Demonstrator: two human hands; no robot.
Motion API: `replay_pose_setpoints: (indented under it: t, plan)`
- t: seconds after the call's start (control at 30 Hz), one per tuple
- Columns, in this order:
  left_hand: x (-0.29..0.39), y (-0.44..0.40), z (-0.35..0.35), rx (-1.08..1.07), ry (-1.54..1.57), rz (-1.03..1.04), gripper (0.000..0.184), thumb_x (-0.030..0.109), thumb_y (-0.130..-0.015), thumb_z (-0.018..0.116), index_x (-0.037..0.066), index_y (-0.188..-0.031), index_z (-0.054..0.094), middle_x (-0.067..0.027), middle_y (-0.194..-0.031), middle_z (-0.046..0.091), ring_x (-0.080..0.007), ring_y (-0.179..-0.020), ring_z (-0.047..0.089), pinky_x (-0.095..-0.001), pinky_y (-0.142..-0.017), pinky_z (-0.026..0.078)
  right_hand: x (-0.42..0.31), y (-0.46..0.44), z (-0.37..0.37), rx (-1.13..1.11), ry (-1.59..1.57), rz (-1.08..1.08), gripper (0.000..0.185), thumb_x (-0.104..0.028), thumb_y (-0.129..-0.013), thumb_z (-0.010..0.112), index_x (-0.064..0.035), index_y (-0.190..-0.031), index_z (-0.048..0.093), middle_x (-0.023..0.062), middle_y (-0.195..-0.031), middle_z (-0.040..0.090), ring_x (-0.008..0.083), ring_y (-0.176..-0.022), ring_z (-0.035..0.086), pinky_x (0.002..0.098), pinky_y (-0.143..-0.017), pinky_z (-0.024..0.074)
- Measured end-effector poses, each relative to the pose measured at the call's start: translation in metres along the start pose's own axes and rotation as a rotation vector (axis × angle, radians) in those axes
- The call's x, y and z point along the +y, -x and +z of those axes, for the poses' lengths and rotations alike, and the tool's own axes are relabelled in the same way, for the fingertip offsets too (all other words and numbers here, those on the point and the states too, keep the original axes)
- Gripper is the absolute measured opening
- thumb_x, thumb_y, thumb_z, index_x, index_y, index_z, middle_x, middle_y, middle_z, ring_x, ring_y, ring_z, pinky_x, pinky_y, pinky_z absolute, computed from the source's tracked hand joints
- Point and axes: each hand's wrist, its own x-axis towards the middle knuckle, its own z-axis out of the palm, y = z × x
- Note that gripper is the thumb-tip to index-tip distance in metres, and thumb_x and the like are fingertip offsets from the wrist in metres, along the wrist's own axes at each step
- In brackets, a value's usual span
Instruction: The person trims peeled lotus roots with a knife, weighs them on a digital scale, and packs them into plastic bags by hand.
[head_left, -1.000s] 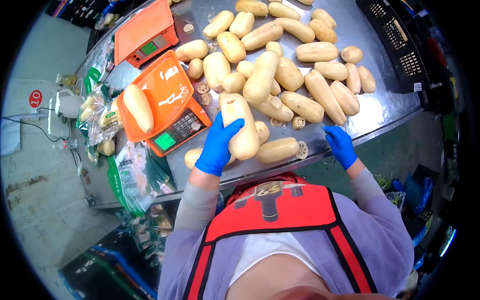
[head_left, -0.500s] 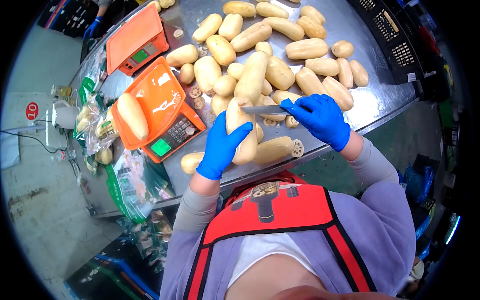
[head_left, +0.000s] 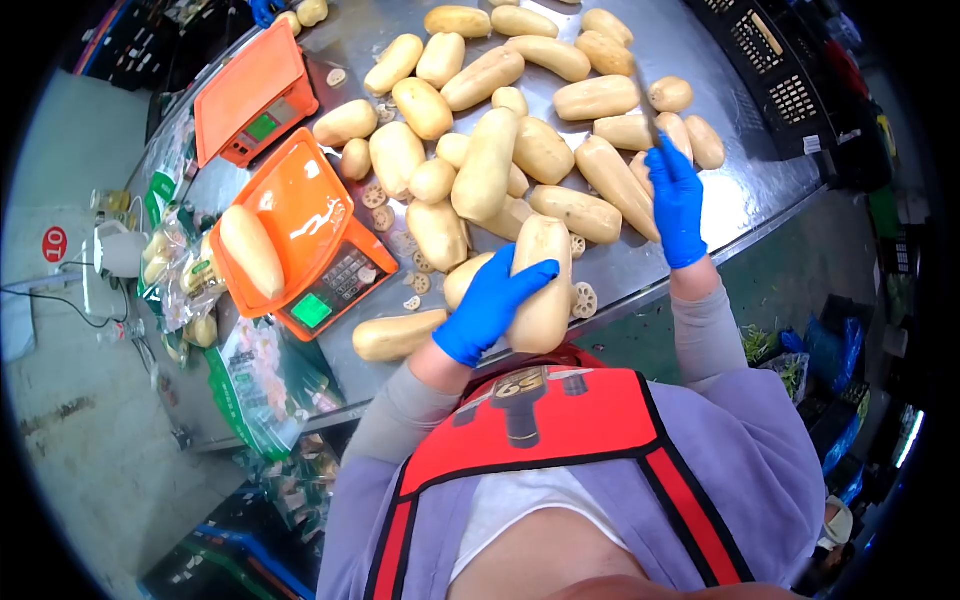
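My left hand (head_left: 490, 312) is wrapped round a thick, pale lotus root (head_left: 545, 290) near the front edge of the table, its long side pointing away from me. In my right hand (head_left: 680, 210) is a knife (head_left: 646, 105), blade pointing up and away, apart from the held root. Many peeled lotus roots (head_left: 486, 165) lie heaped beyond my hands. A cut slice (head_left: 585, 300) with holes sits just right of the held root. Another lotus root (head_left: 400, 335) lies to the left of my left hand.
An orange scale (head_left: 300, 215) with a lotus root (head_left: 252, 252) on its pan stands on the left, a second orange scale (head_left: 255, 95) behind it. Plastic bags (head_left: 265, 385) lie at the left table edge. A black crate (head_left: 770, 75) borders the far right. Thin slices (head_left: 375, 197) are scattered about.
My right hand has drawn the knife off the lotus root, up and to the right, and turned the blade upward. My left hand has shifted right with a lotus root.
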Motion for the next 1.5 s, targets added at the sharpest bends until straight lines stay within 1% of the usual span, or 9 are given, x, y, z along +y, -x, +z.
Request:
replay_pose_setpoints:
  t: [0.23, 0.37, 0.7, 0.8, 0.93, 1.0, 1.13, 1.37, 1.5]
  plan:
    - [-0.015, -0.023, -0.018, 0.092, -0.234, 0.219, 0.059, 0.029, -0.074, 0.072, -0.001, -0.117, 0.046, -0.014, -0.109, 0.055, -0.0225, -0.101, 0.053, -0.0341, -0.086, 0.044, -0.041, 0.04, -0.003, -0.419, 0.225, -0.638, 0.033, -0.005, -0.075, 0.063, -0.0105, -0.107, 0.061, 0.0078, -0.077, 0.06, 0.0256, -0.071, 0.059, 0.0343, -0.062, 0.0472]
    - [-0.011, -0.026, -0.015, 0.114, -0.28, 0.329, 0.057, 0.028, -0.072, 0.073, 0.0, -0.116, 0.048, -0.015, -0.108, 0.056, -0.0241, -0.1, 0.055, -0.0345, -0.085, 0.044, -0.047, 0.047, 0.007, -0.28, 0.232, -0.788, 0.037, -0.006, -0.075, 0.062, -0.0118, -0.112, 0.059, 0.0057, -0.072, 0.059, 0.0243, -0.061, 0.057, 0.035, -0.052, 0.0453]
    - [0.01, 0.007, -0.017, 0.108, -0.508, 0.35, 0.066, 0.028, -0.068, 0.075, 0.001, -0.121, 0.045, -0.0158, -0.111, 0.056, -0.0246, -0.102, 0.056, -0.0349, -0.086, 0.044, 0.03, 0.037, -0.001, -0.412, 0.618, -0.503, 0.031, -0.012, -0.081, 0.054, -0.0133, -0.111, 0.06, 0.0089, -0.075, 0.057, 0.0257, -0.068, 0.056, 0.0375, -0.06, 0.0448]
    - [0.017, 0.013, -0.026, 0.16, -0.327, 0.466, 0.072, 0.021, -0.066, 0.077, 0.001, -0.125, 0.042, -0.0116, -0.115, 0.052, -0.0205, -0.105, 0.051, -0.0342, -0.09, 0.042, 0.059, 0.024, -0.039, -0.122, 0.402, -0.432, 0.027, -0.009, -0.085, 0.054, -0.0069, -0.112, 0.06, 0.0134, -0.087, 0.061, 0.0264, -0.077, 0.059, 0.0349, -0.071, 0.0471]
    - [0.022, -0.001, -0.073, 0.538, -0.522, 0.578, 0.074, 0.029, -0.067, 0.078, -0.001, -0.124, 0.042, -0.0175, -0.112, 0.055, -0.0248, -0.102, 0.055, -0.0362, -0.087, 0.044, 0.03, 0.051, -0.044, -0.214, 0.351, -0.416, 0.028, -0.001, -0.081, 0.057, -0.0014, -0.109, 0.06, 0.0129, -0.086, 0.062, 0.0263, -0.075, 0.059, 0.0352, -0.07, 0.0469]
    - [0.05, 0.002, -0.105, 0.661, -0.235, 0.408, 0.072, 0.032, -0.07, 0.076, -0.001, -0.124, 0.041, -0.0178, -0.111, 0.056, -0.0252, -0.102, 0.055, -0.0358, -0.087, 0.044, 0.045, 0.074, -0.047, -0.438, 0.402, -0.333, 0.034, -0.004, -0.075, 0.061, -0.0076, -0.109, 0.061, 0.0106, -0.081, 0.06, 0.0271, -0.074, 0.058, 0.0367, -0.067, 0.0463]
    - [0.054, -0.018, -0.207, 1.034, -0.78, 0.445, 0.075, 0.036, -0.072, 0.071, 0.001, -0.128, 0.036, -0.0235, -0.116, 0.053, -0.0354, -0.107, 0.053, -0.0411, -0.089, 0.043, 0.082, 0.102, -0.051, -0.573, 0.545, -0.325, 0.035, -0.009, -0.073, 0.064, -0.0095, -0.108, 0.06, 0.0077, -0.079, 0.058, 0.0273, -0.072, 0.056, 0.0379, -0.063, 0.0442]
    - [0.04, -0.023, -0.244, 1.125, -1.124, 0.059, 0.078, 0.039, -0.075, 0.067, 0.002, -0.133, 0.032, -0.025, -0.126, 0.046, -0.04, -0.111, 0.049, -0.0422, -0.093, 0.041, 0.085, 0.107, -0.04, -0.579, 0.617, -0.343, 0.039, -0.011, -0.072, 0.065, -0.0093, -0.11, 0.059, 0.0083, -0.082, 0.056, 0.0275, -0.075, 0.054, 0.0392, -0.065, 0.0431]
    - [0.039, -0.016, -0.276, 1.087, -1.118, 0.364, 0.066, 0.036, -0.078, 0.066, 0.0, -0.127, 0.041, -0.0239, -0.124, 0.048, -0.0373, -0.111, 0.05, -0.0398, -0.095, 0.039, 0.068, 0.101, -0.04, -0.557, 0.542, -0.384, 0.039, -0.011, -0.073, 0.064, -0.008, -0.112, 0.058, 0.0109, -0.087, 0.057, 0.0284, -0.078, 0.055, 0.0389, -0.068, 0.0444]
